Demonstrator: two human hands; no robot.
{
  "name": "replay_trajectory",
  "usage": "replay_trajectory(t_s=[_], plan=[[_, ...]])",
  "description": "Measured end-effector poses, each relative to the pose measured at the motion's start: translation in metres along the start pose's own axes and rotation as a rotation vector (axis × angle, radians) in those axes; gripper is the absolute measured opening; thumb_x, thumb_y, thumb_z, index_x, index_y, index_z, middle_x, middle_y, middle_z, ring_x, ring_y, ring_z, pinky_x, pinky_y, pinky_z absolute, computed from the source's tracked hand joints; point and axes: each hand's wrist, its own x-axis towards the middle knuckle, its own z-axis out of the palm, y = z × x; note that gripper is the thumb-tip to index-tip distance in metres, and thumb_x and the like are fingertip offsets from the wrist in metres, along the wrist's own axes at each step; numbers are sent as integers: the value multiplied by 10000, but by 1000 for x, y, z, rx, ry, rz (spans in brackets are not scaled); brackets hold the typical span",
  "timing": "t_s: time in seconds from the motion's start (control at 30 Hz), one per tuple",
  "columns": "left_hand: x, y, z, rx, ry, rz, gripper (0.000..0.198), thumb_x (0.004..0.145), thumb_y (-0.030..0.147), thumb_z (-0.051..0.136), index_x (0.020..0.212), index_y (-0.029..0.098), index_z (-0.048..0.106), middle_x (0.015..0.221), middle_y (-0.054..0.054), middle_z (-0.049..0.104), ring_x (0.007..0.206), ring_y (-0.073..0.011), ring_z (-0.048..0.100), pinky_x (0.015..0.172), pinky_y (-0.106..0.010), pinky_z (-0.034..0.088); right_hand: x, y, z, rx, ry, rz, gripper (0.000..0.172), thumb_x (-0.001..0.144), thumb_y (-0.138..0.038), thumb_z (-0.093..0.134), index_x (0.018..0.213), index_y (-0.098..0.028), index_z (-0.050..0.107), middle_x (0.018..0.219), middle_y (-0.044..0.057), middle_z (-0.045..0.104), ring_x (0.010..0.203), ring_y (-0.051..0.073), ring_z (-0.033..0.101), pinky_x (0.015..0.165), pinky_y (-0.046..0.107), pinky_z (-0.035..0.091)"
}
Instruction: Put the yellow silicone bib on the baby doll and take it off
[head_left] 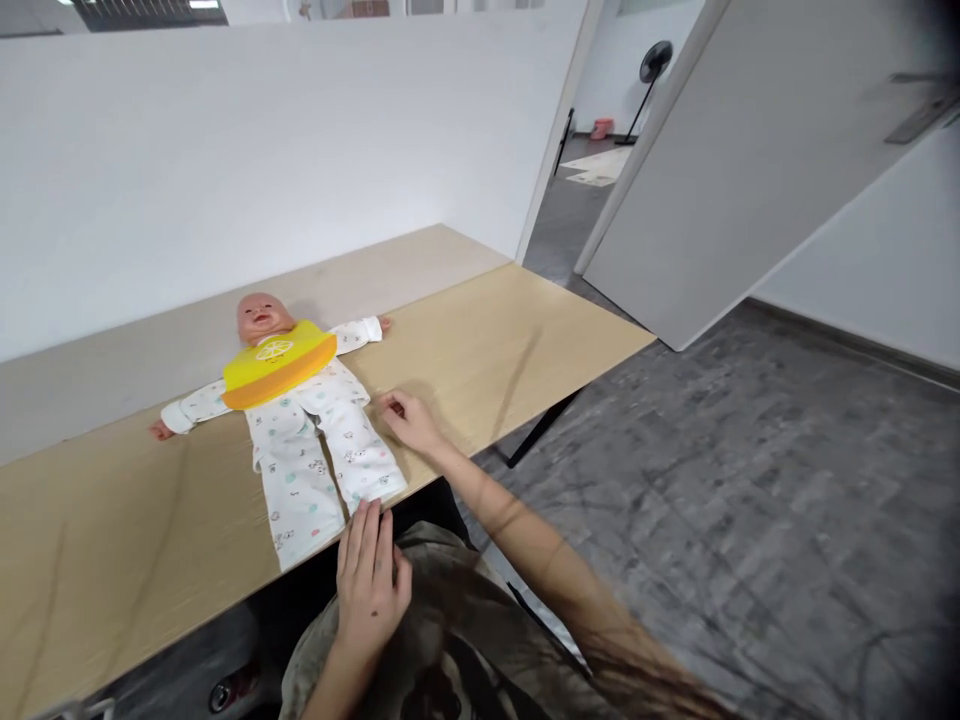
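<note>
A baby doll (264, 316) lies on its back on the table, its arms spread wide. It wears a white printed long-sleeved top and white printed trousers (292, 490). A yellow bib (281, 362) with an orange lower pocket and a white citrus-slice print covers its chest. My left hand (373, 585) is open, with fingers stretched out at the table's front edge by the end of one trouser leg. Beside the doll's hip, my right hand (411, 420) rests on the table with its fingers curled in. Nothing shows in its grasp.
The wooden table (480, 350) meets a white partition wall (300, 150) at the back. To the right are a grey door (720, 170) and a doorway. Beyond it stand a black fan (655, 62) and a pink bucket (601, 128). A can (221, 696) sits below the table.
</note>
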Motion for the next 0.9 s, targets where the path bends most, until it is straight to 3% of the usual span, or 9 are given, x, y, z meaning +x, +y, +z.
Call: replay_trajectory(t_s=[0.13, 0.3, 0.43, 0.57, 0.77, 0.9], plan=[[1, 2, 6, 14, 18, -31, 683, 803, 47, 653, 1475, 53, 534, 1464, -300, 589, 1506, -445, 426, 1112, -560, 496, 0, -1, 0, 9, 2, 7, 122, 911, -206, 599, 954, -175, 709, 974, 54, 752, 858, 172, 674, 822, 296, 501], [-1, 4, 4, 70, 23, -17, 607, 829, 85, 646, 1433, 104, 590, 1358, -228, 692, 1283, -367, 642, 1102, -505, 469, 0, 1, 0, 25, 0, 3, 125, 905, -221, 598, 934, -167, 707, 956, 52, 751, 844, 164, 671, 813, 284, 497], [7, 14, 8, 43, 29, -22, 518, 889, 93, 597, 1407, 106, 604, 1325, -188, 725, 1189, -290, 690, 1239, -508, 310, 0, 4, 0, 18, 3, 7, 129, 900, -219, 604, 943, -163, 711, 945, 52, 750, 816, 161, 664, 794, 284, 495], [8, 18, 13, 127, -32, -83, 503, 890, 145, 629, 1392, 105, 630, 1361, -217, 696, 1265, -344, 649, 1282, -629, 139, 0, 4, -1, 0, 6, 18, 142, 899, -223, 606, 961, -166, 720, 943, 52, 751, 792, 159, 655, 772, 285, 494], [0, 13, 15, 188, -88, -76, 462, 882, 201, 674, 1336, 117, 687, 1410, -297, 618, 1323, -409, 594, 1202, -723, 251, 0, 4, -1, 3, 5, -2, 147, 888, -215, 601, 953, -166, 723, 934, 49, 751, 780, 153, 643, 766, 280, 491], [11, 13, 16, 237, -157, -85, 545, 911, 231, 627, 1445, 124, 631, 1417, -304, 603, 1302, -433, 587, 1163, -780, 251, 0, 4, -1, 15, -5, -1, 159, 893, -230, 597, 962, -165, 724, 932, 49, 753, 775, 151, 641, 758, 278, 487]])
